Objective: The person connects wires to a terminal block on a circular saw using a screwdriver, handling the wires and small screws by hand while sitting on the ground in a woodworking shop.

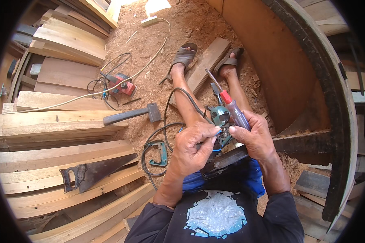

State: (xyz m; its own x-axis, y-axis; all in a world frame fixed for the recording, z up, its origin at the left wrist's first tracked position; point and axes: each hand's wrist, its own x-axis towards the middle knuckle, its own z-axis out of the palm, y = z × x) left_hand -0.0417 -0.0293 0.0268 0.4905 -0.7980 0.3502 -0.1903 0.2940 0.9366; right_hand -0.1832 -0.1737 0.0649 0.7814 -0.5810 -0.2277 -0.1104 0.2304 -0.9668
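A green power tool (220, 116) with its housing opened rests on my lap, its inner wiring and terminals exposed and its dark metal base (228, 159) toward me. My left hand (194, 146) is closed in a pinch beside the terminals, with a thin blue wire (219, 131) at its fingertips. In my right hand (256, 135) is a screwdriver (236, 110) with a clear purplish handle and a red collar, its shaft pointing up and away from me. The right thumb reaches toward the tool's open part. A loose green handle cover (163, 154) lies on the floor to the left.
Stacked planks (61, 123) fill the left side, with a hammer (152, 112) and a handsaw (97, 172) on them. A red power tool (125, 86), cords and an extension socket (149, 21) lie on the shavings. A large curved wooden piece (288, 69) stands at right; a board (209, 60) lies between my feet.
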